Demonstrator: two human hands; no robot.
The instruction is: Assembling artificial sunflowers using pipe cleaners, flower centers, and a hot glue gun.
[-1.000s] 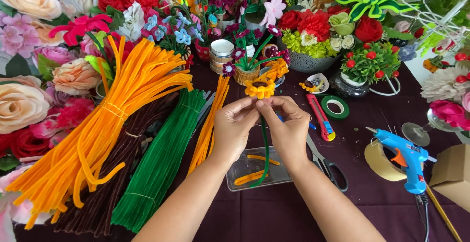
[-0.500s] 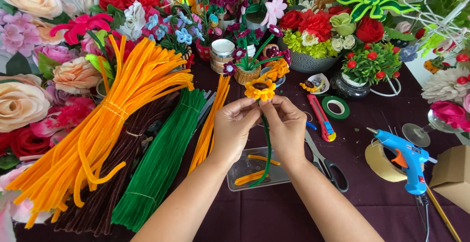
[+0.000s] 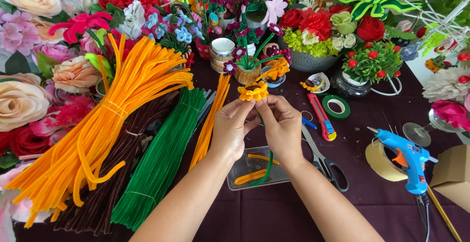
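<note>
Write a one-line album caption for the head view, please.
Both hands, left hand and right hand, hold an orange pipe-cleaner flower on a green stem, beside bundled pipe cleaners.

Two hands: left (image 3: 234, 127), right (image 3: 282, 124). One orange pipe-cleaner flower (image 3: 253, 92). Four pipe-cleaner bundles: big orange (image 3: 105, 119), brown (image 3: 125, 149), green (image 3: 164, 156), thin orange (image 3: 210, 119). One clear tray (image 3: 245, 166). One pair of scissors (image 3: 325, 161). One blue glue gun (image 3: 406, 156). One red utility knife (image 3: 323, 117). Two tape rolls: green (image 3: 336, 106), tan (image 3: 379, 161). Flowers behind: too many to count.
</note>
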